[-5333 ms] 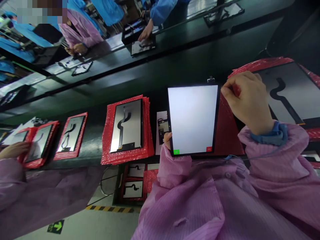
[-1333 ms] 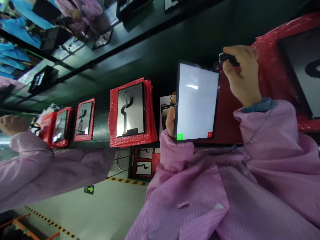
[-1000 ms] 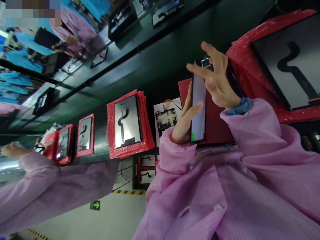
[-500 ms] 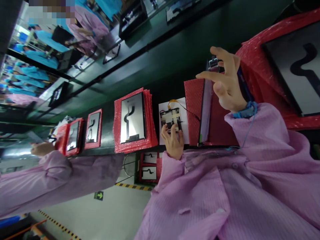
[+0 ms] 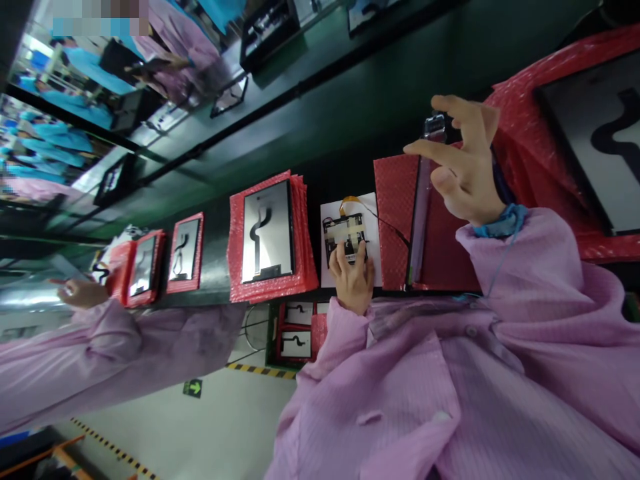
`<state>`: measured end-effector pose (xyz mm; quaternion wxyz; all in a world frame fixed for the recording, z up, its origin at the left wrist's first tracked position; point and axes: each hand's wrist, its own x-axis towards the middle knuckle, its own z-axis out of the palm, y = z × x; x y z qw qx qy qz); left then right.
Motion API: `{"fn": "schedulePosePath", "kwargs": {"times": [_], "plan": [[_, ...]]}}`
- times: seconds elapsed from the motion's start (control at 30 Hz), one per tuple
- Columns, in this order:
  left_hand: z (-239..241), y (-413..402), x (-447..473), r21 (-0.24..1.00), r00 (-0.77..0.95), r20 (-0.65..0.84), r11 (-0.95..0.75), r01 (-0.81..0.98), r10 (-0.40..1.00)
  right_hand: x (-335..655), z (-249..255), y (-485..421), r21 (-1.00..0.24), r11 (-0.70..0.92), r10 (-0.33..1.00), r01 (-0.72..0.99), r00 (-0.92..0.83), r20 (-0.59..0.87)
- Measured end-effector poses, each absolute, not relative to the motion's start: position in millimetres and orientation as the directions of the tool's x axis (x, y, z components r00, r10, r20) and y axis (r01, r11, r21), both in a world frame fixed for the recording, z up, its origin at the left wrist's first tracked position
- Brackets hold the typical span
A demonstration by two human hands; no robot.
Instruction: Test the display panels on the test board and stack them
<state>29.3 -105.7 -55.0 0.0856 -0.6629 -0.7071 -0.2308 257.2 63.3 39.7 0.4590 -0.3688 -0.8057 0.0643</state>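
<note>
My left hand (image 5: 353,280) lies over the lower edge of a small black circuit board assembly (image 5: 345,233). Its fingers are spread, with their tips on the board, which rests on a white sheet (image 5: 375,257). From an orange flex strip (image 5: 351,199) at the board's top, a thin dark cable runs right to a slim panel (image 5: 419,227) seen nearly edge-on. My right hand (image 5: 467,163) is raised over that panel, thumb and index finger apart and the others curled. Near its fingertips is a shiny metal clip (image 5: 434,125); I cannot tell whether they touch.
Left of the board lies a stack of red bubble sleeves (image 5: 306,247) topped by a display panel (image 5: 270,233). A larger panel (image 5: 595,127) on red wrap lies at far right. A co-worker's hand (image 5: 83,293) is at far left. A crate (image 5: 273,333) of panels stands below the bench.
The left fingers have shifted slightly down and right on the board, uncovering more of it. The right hand keeps nearly the same pose. The whole view has shifted a little.
</note>
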Motion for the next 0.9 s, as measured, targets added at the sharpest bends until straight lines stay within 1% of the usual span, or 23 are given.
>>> {"fn": "schedulePosePath", "kwargs": {"times": [0.1,0.17,0.2,0.27,0.3,0.37,0.4,0.47,0.53,0.6,0.67,0.73,0.77,0.83,0.9], "plan": [[-55,-107,28,0.237,-0.097,0.441,-0.012,0.971,0.892,263,46,60,-0.456,0.725,0.656,0.515,-0.315,0.686],[-54,-109,25,0.229,-0.012,0.455,-0.104,0.968,0.89,272,56,51,-0.525,0.689,0.71,0.5,-0.32,0.628],[-53,-111,23,0.219,0.063,0.449,-0.178,0.959,0.891,278,62,44,-0.571,0.647,0.756,0.506,-0.326,0.568],[-51,-112,20,0.199,0.234,0.414,-0.339,0.92,0.88,294,73,30,-0.65,0.504,0.863,0.569,-0.314,0.395],[-50,-113,19,0.191,0.305,0.391,-0.4,0.896,0.869,303,78,23,-0.674,0.41,0.912,0.615,-0.278,0.301],[-48,-112,19,0.173,0.379,0.351,-0.458,0.872,0.856,319,86,12,-0.713,0.212,0.977,0.669,-0.161,0.14],[-47,-112,19,0.167,0.39,0.338,-0.463,0.871,0.857,326,88,8,-0.747,0.125,0.992,0.653,-0.102,0.077],[-45,-111,19,0.171,0.403,0.318,-0.47,0.866,0.858,335,89,4,-0.827,-0.001,1.0,0.563,-0.008,-0.007],[-43,-110,19,0.194,0.428,0.307,-0.496,0.847,0.85,335,86,5,-0.884,-0.053,0.998,0.465,0.043,-0.038],[-43,-110,18,0.223,0.448,0.305,-0.52,0.825,0.841,329,78,12,-0.921,-0.073,0.997,0.383,0.053,-0.057],[-43,-110,17,0.25,0.451,0.303,-0.527,0.812,0.839,320,65,24,-0.95,-0.102,0.995,0.295,0.01,-0.104],[-45,-110,16,0.272,0.44,0.301,-0.519,0.81,0.846,312,48,37,-0.958,-0.144,0.987,0.249,-0.032,-0.157],[-46,-110,15,0.28,0.435,0.299,-0.513,0.811,0.85,310,39,43,-0.952,-0.16,0.983,0.26,-0.044,-0.177],[-49,-110,15,0.284,0.426,0.29,-0.502,0.817,0.857,308,24,51,-0.92,-0.147,0.984,0.364,-0.045,-0.175],[-48,-111,16,0.283,0.423,0.275,-0.493,0.823,0.864,309,13,52,-0.829,-0.049,0.996,0.557,-0.03,-0.08]]}}
